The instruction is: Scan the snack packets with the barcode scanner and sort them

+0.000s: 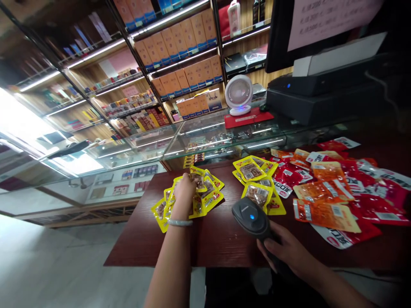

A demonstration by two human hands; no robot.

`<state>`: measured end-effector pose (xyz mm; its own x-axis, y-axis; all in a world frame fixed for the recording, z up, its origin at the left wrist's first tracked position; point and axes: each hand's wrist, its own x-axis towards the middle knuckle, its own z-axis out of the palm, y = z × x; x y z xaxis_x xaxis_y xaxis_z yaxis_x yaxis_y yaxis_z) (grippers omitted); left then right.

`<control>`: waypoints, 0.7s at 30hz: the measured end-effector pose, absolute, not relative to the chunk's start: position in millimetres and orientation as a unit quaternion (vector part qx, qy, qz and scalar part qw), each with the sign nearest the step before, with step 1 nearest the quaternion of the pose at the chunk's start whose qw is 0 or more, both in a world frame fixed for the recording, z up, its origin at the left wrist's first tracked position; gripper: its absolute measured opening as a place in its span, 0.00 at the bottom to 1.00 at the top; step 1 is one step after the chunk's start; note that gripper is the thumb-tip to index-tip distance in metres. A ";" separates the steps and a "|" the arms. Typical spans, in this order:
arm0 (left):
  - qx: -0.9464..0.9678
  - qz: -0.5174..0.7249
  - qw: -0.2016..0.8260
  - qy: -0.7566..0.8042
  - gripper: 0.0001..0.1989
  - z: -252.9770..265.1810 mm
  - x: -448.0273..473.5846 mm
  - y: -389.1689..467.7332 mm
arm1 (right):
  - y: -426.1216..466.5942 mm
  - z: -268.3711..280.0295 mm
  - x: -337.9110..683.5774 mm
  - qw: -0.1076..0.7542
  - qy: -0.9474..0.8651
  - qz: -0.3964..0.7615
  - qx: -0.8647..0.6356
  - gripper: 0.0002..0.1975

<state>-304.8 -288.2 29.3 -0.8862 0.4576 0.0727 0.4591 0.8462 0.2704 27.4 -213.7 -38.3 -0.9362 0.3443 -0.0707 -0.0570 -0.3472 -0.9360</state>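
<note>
My right hand [285, 248] is wrapped round the handle of a black barcode scanner [250, 216] with a lit blue light on top. The scanner's head points forward, just in front of a group of yellow snack packets [257, 194] with clear windows. On the left, my left hand [185, 190], with a bracelet [180, 223] at the wrist, reaches down onto another loose pile of yellow snack packets [208, 192]. Its fingers are bent down and mostly hidden, so whether they grip a packet does not show.
Red and orange snack bags [330, 190] lie heaped on the right of the dark wooden table [221, 239]. Behind stand a glass counter [205, 137], a white fan [239, 94] on a red mat [248, 118], a black monitor [279, 34] and shelves of boxes [180, 40].
</note>
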 end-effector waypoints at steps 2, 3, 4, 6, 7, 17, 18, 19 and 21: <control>-0.248 -0.238 -0.011 -0.939 0.17 27.0 -295.5 -290.5 | -211.5 -38.0 28.5 0.126 -0.562 0.808 -0.128 0.24; -0.259 -0.290 -0.020 -0.921 0.16 24.7 -288.8 -290.1 | -210.6 -37.0 28.6 0.128 -0.563 0.807 -0.127 0.24; -0.270 -0.339 -0.031 -0.901 0.16 21.9 -281.0 -288.4 | -209.8 -35.4 28.5 0.129 -0.565 0.806 -0.125 0.24; -0.287 -0.409 -0.045 -0.865 0.14 16.3 -263.7 -282.1 | -209.0 -31.4 27.6 0.129 -0.566 0.805 -0.122 0.23; -0.296 -0.428 -0.044 -0.853 0.13 13.9 -255.0 -278.0 | -208.8 -29.2 26.9 0.127 -0.565 0.806 -0.121 0.24; -0.365 -0.448 -0.031 -0.816 0.10 11.2 -206.2 -251.6 | -207.4 -26.5 22.0 0.124 -0.516 0.841 -0.109 0.24; -0.369 -0.447 -0.035 -0.814 0.10 11.1 -203.5 -250.8 | -207.2 -26.6 22.0 0.118 -0.510 0.845 -0.105 0.24; -0.373 -0.445 -0.039 -0.813 0.10 10.8 -201.2 -250.3 | -207.0 -26.4 22.1 0.114 -0.506 0.849 -0.101 0.24; -0.380 -0.450 -0.046 -0.807 0.10 9.7 -198.4 -250.0 | -206.1 -25.7 23.0 0.111 -0.505 0.851 -0.094 0.24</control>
<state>-198.4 -250.0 9.7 -0.7077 0.6539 0.2676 0.5717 0.3075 0.7606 23.0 -206.1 -25.7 -0.9579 0.2832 -0.0481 -0.0932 -0.4647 -0.8806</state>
